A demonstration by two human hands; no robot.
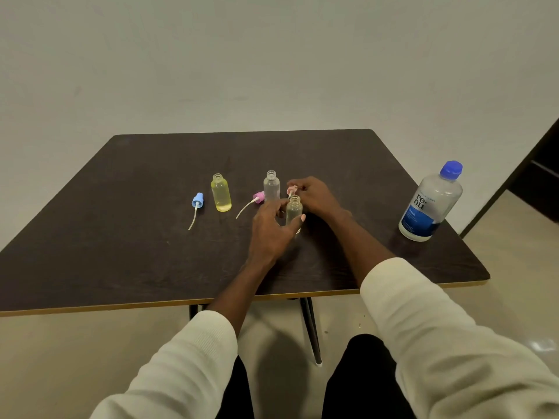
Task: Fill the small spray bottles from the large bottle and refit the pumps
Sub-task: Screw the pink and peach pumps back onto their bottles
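Nearest me are the cream sleeves (447, 343), reaching out over the dark counter (121, 237). Largest thing on it is the big bottle (429, 204), standing upright with its blue cap on, near the right edge and well apart from everything else. My left hand (272, 231) curls round the near small bottle (294, 209), thumb on one side and fingers on the other; it stands upright with its neck open. My right hand (314, 195) pinches a pink pump (291, 190) just beside and slightly above that neck, dip tube pointing down. Behind stands a clear bottle (271, 186), uncapped, and to the left a yellow bottle (221, 193), also uncapped, holding yellowish liquid. Between those two lies a magenta pump (257, 197) on its side, tube trailing toward me. Furthest left lies a blue pump (197, 201), its tube likewise toward me.
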